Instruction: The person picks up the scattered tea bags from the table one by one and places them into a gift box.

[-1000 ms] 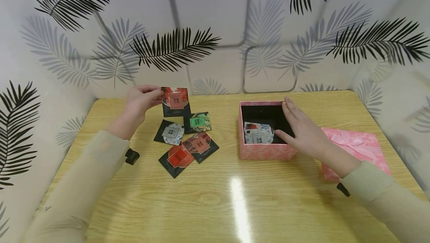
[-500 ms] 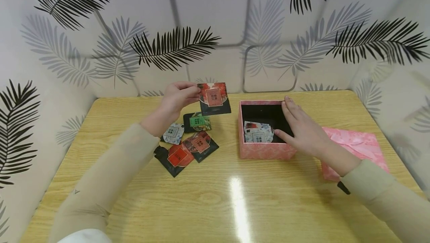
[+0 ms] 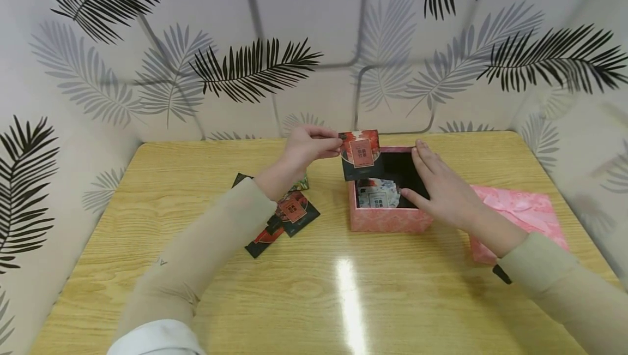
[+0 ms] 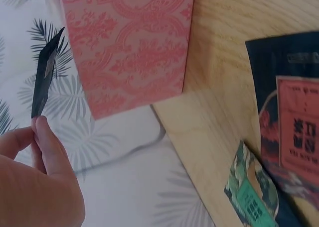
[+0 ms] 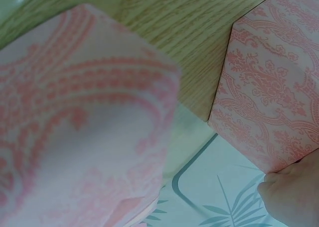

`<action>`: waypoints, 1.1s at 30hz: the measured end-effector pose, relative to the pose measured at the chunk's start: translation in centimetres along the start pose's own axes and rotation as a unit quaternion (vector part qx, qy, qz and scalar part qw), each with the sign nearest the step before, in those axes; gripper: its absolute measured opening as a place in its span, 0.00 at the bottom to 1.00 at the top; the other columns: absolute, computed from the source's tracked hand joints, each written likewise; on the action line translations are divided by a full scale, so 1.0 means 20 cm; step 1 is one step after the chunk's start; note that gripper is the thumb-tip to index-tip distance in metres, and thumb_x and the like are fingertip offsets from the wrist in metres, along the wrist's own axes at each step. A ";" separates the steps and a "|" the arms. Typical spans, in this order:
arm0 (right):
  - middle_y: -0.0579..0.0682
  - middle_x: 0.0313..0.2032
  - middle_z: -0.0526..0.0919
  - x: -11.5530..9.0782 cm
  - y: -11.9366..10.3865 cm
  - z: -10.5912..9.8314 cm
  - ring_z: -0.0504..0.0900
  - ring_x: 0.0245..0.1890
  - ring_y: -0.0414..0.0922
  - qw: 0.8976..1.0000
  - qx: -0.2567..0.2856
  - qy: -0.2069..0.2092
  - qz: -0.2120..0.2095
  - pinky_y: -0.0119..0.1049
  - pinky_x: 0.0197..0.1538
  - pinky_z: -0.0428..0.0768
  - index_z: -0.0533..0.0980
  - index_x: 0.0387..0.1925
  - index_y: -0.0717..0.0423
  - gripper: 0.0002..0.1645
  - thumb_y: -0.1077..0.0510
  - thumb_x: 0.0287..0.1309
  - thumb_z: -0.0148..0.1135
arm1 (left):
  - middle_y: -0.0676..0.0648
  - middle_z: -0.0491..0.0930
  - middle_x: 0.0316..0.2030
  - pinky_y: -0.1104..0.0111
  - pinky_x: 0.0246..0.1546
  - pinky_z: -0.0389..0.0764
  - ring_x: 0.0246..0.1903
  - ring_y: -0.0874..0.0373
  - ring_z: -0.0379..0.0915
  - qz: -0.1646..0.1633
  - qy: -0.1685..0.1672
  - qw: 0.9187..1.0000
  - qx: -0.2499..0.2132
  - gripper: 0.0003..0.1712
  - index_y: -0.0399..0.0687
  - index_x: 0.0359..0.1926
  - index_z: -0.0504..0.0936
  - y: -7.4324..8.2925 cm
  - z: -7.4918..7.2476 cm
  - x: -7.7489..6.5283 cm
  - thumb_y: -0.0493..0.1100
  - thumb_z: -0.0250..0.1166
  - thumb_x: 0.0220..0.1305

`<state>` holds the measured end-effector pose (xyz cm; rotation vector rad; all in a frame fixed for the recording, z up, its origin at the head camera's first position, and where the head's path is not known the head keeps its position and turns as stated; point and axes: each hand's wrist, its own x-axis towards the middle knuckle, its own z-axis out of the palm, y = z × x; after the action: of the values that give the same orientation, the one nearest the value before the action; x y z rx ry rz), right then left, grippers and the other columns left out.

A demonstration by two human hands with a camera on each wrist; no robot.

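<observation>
My left hand [image 3: 310, 150] pinches a flat red-and-black sachet [image 3: 361, 156] by its left edge. The sachet hangs over the left back part of an open pink patterned box [image 3: 390, 221]; the left wrist view has this sachet [image 4: 46, 72] nearly edge-on. Pale, flower-printed sachets [image 3: 378, 194] lie inside against the black lining. My right hand [image 3: 446, 191] rests on the box's right rim, fingers straight and thumb over the opening. In the right wrist view, part of that hand [image 5: 294, 192] touches a corner of the box [image 5: 269, 82].
Left of the box, a reddish-brown sachet [image 3: 294, 210], a red one [image 3: 265, 241] and a green one [image 3: 301, 183] lie on the wooden table [image 3: 304, 300], partly behind my left arm. A pink lid with a bow [image 3: 530, 216] lies at right. A leaf-patterned backdrop [image 3: 319, 28] stands behind.
My left hand has carried the red-and-black sachet rightward, from above the loose sachets to the box. The left forearm now covers more of the loose ones. My right hand stays put.
</observation>
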<state>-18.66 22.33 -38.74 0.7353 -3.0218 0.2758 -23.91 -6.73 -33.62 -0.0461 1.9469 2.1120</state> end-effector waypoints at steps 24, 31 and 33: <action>0.54 0.74 0.34 0.00 0.01 0.01 0.39 0.74 0.51 1.000 0.001 0.006 -0.007 0.50 0.72 0.49 0.39 0.73 0.62 0.53 0.34 0.63 0.49 | 0.51 0.85 0.25 0.68 0.31 0.83 0.24 0.63 0.80 0.122 -0.056 0.939 0.317 0.02 0.45 0.28 0.87 -0.14 0.21 0.02 0.38 0.72 0.52; 0.54 0.74 0.34 0.00 0.01 0.01 0.39 0.74 0.51 1.000 0.007 0.005 -0.005 0.53 0.71 0.51 0.40 0.73 0.62 0.53 0.34 0.64 0.47 | 0.56 0.84 0.25 0.78 0.28 0.77 0.25 0.69 0.77 0.186 -0.065 0.880 0.432 0.02 0.50 0.28 0.88 -0.13 0.22 0.01 0.42 0.72 0.52; 0.54 0.74 0.34 0.00 0.01 0.01 0.39 0.74 0.51 1.000 0.008 0.005 -0.004 0.53 0.71 0.51 0.40 0.73 0.62 0.52 0.34 0.64 0.47 | 0.57 0.83 0.24 0.78 0.28 0.77 0.25 0.70 0.77 0.191 -0.069 0.871 0.447 0.02 0.51 0.27 0.87 -0.13 0.22 0.01 0.42 0.73 0.52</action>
<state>-18.72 22.49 -38.95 0.7436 -3.0099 0.3035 -22.90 -2.13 -35.75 0.6919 2.7870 1.1132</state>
